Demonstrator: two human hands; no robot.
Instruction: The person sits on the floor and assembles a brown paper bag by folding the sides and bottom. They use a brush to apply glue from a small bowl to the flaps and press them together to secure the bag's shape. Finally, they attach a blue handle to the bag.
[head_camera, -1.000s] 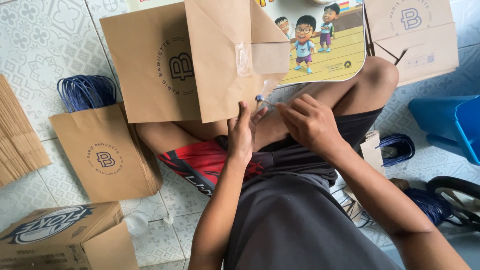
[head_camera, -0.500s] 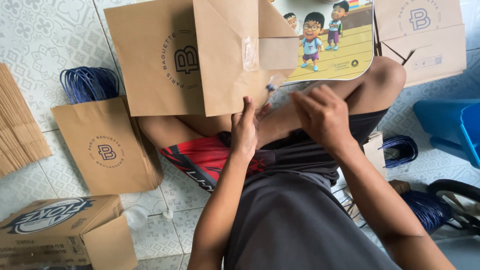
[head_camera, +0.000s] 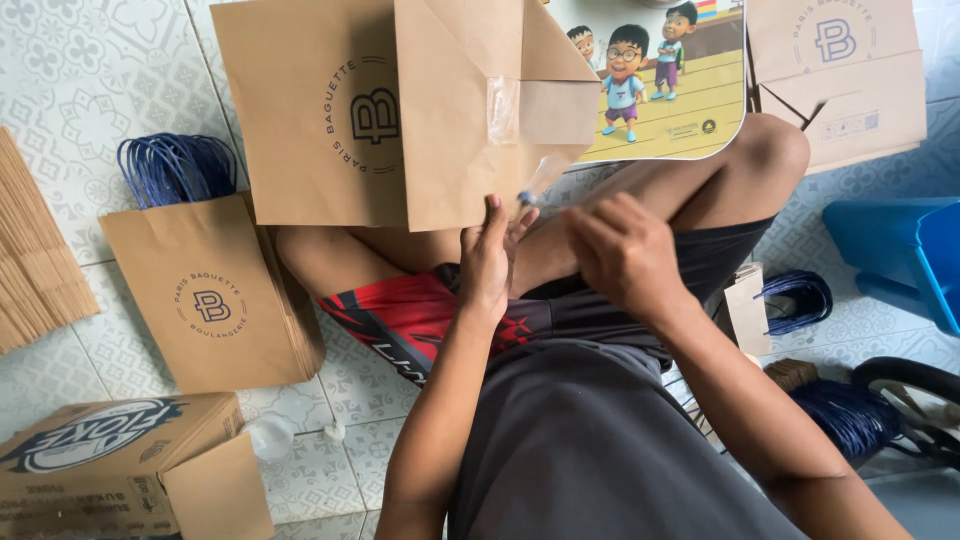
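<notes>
- Paper bag (head_camera: 400, 110), upper middle of frame, over knees: light, stiff-creased, tears easily; best gripped at folded bottom edge.
- Left hand (head_camera: 487, 262) fingers straight, touching bag edge.
- Right hand (head_camera: 625, 255) curled; contents hidden.

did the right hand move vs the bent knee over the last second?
Yes. The right hand has drifted right, toward the bent knee, opening a gap from the left hand, which stays by the brown paper bag.

Both hands (head_camera: 555, 250) meet above the lap, fingers seemingly pinching.
</notes>
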